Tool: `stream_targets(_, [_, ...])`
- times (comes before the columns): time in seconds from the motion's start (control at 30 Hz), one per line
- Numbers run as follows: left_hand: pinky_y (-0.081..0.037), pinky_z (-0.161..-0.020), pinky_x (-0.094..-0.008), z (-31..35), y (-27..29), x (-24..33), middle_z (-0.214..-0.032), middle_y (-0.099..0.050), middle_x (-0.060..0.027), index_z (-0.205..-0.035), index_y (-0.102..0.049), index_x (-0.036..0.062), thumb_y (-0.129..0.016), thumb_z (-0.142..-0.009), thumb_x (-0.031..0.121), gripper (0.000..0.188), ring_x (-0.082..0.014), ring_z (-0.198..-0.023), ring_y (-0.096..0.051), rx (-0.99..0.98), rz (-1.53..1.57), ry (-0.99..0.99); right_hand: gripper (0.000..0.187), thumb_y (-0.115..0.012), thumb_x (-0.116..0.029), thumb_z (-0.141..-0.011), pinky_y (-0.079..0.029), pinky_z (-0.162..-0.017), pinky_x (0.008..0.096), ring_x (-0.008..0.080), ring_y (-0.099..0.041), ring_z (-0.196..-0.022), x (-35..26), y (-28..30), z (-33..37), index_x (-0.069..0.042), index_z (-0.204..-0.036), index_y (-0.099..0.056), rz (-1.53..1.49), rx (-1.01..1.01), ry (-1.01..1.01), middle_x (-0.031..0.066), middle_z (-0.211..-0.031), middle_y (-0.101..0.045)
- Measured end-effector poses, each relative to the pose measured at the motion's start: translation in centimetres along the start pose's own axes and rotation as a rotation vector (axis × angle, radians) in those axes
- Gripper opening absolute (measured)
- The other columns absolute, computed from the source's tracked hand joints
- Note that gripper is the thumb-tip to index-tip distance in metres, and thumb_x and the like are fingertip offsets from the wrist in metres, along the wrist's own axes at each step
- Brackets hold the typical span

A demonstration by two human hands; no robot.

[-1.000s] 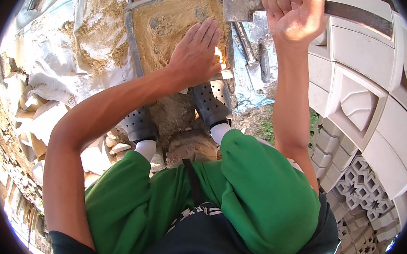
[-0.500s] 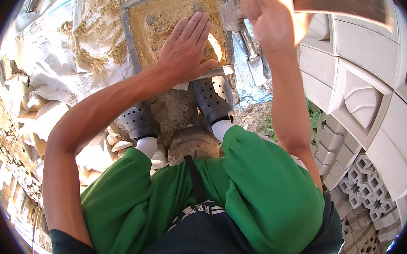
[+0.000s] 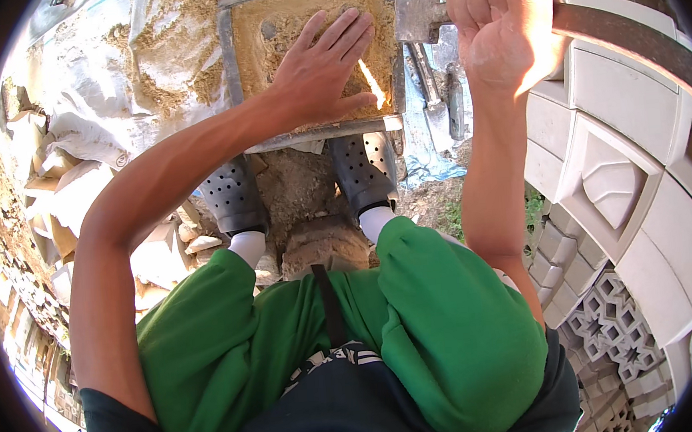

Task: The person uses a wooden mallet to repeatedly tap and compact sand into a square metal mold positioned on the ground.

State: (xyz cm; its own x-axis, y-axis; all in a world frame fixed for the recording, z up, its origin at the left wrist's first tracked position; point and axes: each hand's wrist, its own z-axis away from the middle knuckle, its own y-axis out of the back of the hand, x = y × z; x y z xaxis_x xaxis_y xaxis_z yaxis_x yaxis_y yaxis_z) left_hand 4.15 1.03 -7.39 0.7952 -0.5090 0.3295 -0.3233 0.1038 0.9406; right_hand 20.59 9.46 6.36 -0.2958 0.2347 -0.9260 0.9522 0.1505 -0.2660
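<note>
A square frame mould [image 3: 232,71] with a dark grey rim lies in front of my feet, filled with yellow-brown sandy material [image 3: 256,13]. My left hand [image 3: 320,73] rests palm down over its near right part, fingers stretched and spread. To the right, my right hand [image 3: 506,32] is wrapped round the handle of a hammer [image 3: 630,35], close to the head. The worn metal hammer head [image 3: 419,17] points left, by the mould's right edge. From the fist, the long brown handle reaches out to the right.
A trowel [image 3: 436,117] and a dark bar-like tool [image 3: 455,100] lie on blue sheeting right of the mould. Stacked pale moulded blocks [image 3: 621,80] line the right side, with patterned lattice blocks [image 3: 614,326] nearer. Sand-smeared white sheeting [image 3: 152,77] and broken pieces [image 3: 160,253] lie left.
My right hand and the hammer have shifted to the right. My left hand stays over the mould, its fingers a little farther right. The view has shifted slightly.
</note>
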Motion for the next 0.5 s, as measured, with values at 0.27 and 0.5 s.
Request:
stream_targets(0.27, [-0.010, -0.127, -0.0524, 0.4, 0.8, 0.0, -0.166, -0.026, -0.0196, -0.156, -0.031, -0.0054, -0.054, -0.094, 0.066, 0.096, -0.0311, -0.157, -0.016, 0.038, -0.037, 0.086, 0.040, -0.051, -0.008, -0.098, -0.020, -0.044, 0.0316, 0.0107, -0.026, -0.044, 2.9, 1.3, 1.3, -0.009, -0.060, -0.037, 0.017, -0.099, -0.077, -0.0005, -0.053, -0.030])
stream_targets(0.5, [-0.009, -0.128, -0.0501, 1.9, 0.3, 1.3, -0.167, -0.024, -0.0180, -0.158, -0.027, -0.0043, -0.044, -0.098, 0.068, 0.095, -0.0302, -0.157, -0.017, -0.091, -0.059, 0.090, 0.041, -0.048, -0.007, -0.095, -0.020, -0.042, 0.0329, 0.0101, -0.028, -0.043, 3.6, 1.2, 5.4, -0.010, -0.057, -0.033, 0.267, -0.137, -0.133, -0.0010, -0.050, -0.033])
